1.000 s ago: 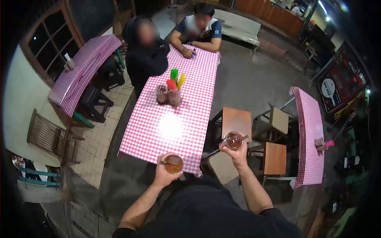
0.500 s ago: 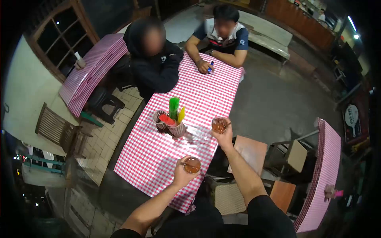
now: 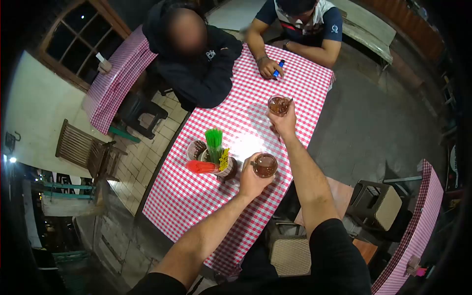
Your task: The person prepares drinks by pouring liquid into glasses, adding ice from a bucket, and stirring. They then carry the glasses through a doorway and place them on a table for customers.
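My left hand (image 3: 251, 183) is wrapped round a glass mug of brown drink (image 3: 265, 165), held over the red-and-white checked table (image 3: 196, 211). Farther out, my right hand (image 3: 285, 124) grips a second glass mug of brown drink (image 3: 279, 104), over the far half of the same table. Left of my left hand stand two woven holders (image 3: 196, 149); green straws (image 3: 214, 142), a red bundle (image 3: 201, 167) and something yellow (image 3: 224, 160) stick out of them.
Two people sit at the far end, one in a black hoodie (image 3: 196, 73), the other holding a blue object (image 3: 279, 69). Chairs (image 3: 291, 256) stand to the right and below. Other checked tables (image 3: 118, 81) line the left and right sides.
Both my hands have moved forward over the table with the mugs, toward the two seated people. The view has come closer, and the person in the dark blue sleeves has lowered their head.
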`<state>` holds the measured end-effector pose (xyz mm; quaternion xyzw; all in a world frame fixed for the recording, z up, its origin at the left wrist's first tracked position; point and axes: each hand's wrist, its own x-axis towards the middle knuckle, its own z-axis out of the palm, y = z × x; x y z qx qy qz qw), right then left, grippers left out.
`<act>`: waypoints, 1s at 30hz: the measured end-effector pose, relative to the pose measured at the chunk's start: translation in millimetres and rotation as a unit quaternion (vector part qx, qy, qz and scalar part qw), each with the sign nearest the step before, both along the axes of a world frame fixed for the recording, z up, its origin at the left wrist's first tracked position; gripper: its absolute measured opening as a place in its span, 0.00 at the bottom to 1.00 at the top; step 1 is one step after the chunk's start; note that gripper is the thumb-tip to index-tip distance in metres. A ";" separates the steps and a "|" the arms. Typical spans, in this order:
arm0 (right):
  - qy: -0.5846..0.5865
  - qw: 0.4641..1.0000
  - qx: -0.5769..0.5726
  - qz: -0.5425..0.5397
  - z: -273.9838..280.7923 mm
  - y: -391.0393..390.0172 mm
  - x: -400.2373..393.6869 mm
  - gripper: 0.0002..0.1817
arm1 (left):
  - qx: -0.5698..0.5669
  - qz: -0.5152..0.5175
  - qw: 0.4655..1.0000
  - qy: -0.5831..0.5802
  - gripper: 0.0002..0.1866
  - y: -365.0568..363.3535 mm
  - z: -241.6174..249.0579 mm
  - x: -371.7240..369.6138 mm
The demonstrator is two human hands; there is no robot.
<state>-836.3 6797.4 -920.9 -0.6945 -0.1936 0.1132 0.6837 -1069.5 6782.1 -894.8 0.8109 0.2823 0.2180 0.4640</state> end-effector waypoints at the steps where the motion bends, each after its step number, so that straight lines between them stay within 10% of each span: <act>1: -0.012 1.000 -0.006 0.003 -1.7 4.3 4.7 0.43 | -0.020 0.000 1.000 -0.005 0.44 1.2 -4.5 4.1; 11: -0.022 0.999 -0.039 0.010 -17.6 -3.9 10.4 0.47 | -0.028 -0.004 1.000 -0.002 0.48 6.6 -22.0 16.2; 16: 0.020 0.994 0.032 -0.106 -38.0 -104.5 -48.1 0.44 | -0.230 -0.018 0.973 0.008 0.55 -2.3 -37.0 -32.1; 22: 0.130 0.983 -0.074 -0.110 -60.4 -312.7 -300.1 0.10 | -0.281 -0.099 0.954 0.034 0.40 -54.2 -43.3 -238.2; 26: 0.182 0.833 -0.452 0.261 -71.7 -451.2 -517.0 0.20 | -0.300 -0.198 0.926 0.111 0.29 -93.2 -41.3 -358.3; 29: 0.451 0.848 -0.274 -0.047 -119.8 -512.0 -664.2 0.24 | -0.328 -0.361 0.861 0.139 0.27 -102.8 -50.1 -404.3; 30: 0.386 0.799 -0.448 -0.111 -98.6 -519.2 -698.1 0.26 | -0.343 -0.399 0.835 0.164 0.25 -104.9 -53.6 -416.7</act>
